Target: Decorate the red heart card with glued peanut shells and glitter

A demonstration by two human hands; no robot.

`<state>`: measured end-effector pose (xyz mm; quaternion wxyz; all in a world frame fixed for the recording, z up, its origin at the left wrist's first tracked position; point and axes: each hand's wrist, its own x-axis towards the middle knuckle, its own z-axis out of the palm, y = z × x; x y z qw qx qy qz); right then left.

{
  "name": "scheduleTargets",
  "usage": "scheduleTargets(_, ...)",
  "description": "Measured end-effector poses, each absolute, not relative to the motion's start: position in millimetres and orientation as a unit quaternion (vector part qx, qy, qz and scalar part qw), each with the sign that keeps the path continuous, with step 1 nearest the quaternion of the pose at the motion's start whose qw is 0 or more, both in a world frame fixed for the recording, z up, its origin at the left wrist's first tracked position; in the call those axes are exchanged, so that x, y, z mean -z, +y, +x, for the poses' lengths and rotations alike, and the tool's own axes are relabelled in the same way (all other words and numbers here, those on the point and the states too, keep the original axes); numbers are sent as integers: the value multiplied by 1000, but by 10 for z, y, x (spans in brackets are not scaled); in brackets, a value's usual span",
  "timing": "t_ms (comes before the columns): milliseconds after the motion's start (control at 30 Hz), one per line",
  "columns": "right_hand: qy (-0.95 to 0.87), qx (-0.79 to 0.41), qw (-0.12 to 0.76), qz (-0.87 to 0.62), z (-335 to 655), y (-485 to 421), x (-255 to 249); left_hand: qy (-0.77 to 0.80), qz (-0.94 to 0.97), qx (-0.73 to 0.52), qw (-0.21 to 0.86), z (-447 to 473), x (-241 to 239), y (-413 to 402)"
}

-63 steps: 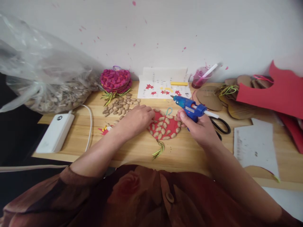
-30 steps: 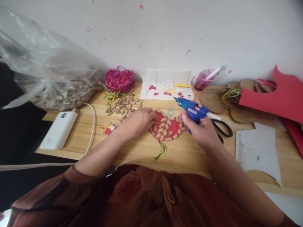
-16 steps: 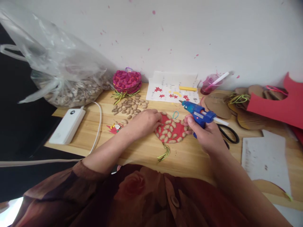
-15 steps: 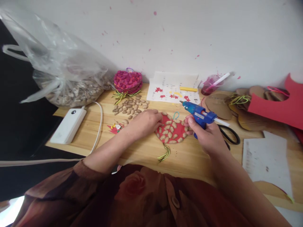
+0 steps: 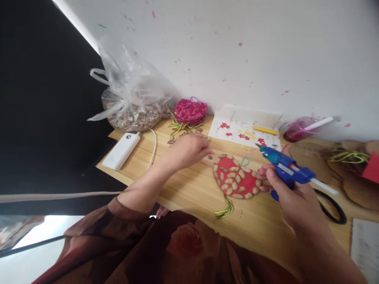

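Observation:
My right hand (image 5: pixel 299 197) is closed around a blue hot glue gun (image 5: pixel 286 165) with a white glue stick in its back; the nozzle points up and left. Its fingertips reach the right edge of a red heart-like piece (image 5: pixel 247 182), edged and dotted with peanuts. That piece lies flat, with a blue loop at the top and a yellow-green tassel (image 5: pixel 227 210) below. Over loose peanuts (image 5: pixel 177 138) at the left hovers my left hand (image 5: pixel 191 150), fingers bent and apart, nothing visible in them. It hides much of the pile.
A plastic bag of peanuts (image 5: pixel 133 116) stands back left, behind a white power bank (image 5: pixel 121 151) with a cable. Magenta peanut craft (image 5: pixel 191 111), paper with red stars (image 5: pixel 220 116) and a cup with a brush (image 5: pixel 299 130) line the wall. Black-handled scissors (image 5: pixel 334 217) lie right.
My left hand has left the red piece and moved left to the loose peanuts, uncovering the piece's left side. My right hand still holds the glue gun. The view has turned left.

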<state>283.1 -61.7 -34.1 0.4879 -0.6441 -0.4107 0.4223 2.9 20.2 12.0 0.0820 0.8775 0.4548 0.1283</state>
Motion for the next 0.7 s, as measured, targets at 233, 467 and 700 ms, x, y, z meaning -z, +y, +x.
scheduleTargets(233,-397,-415,497,-650,2855,-623,309,613,781,-108,58,-884,-134,223)
scheduleTargets(467,-403,-419,473,-662,2890,-613,328,703,705,-77,58,-1136,-51,136)
scheduleTargets(700,-413,-412,463,-667,2876,-620,327,744,655,-110,73,-1068,60,138)
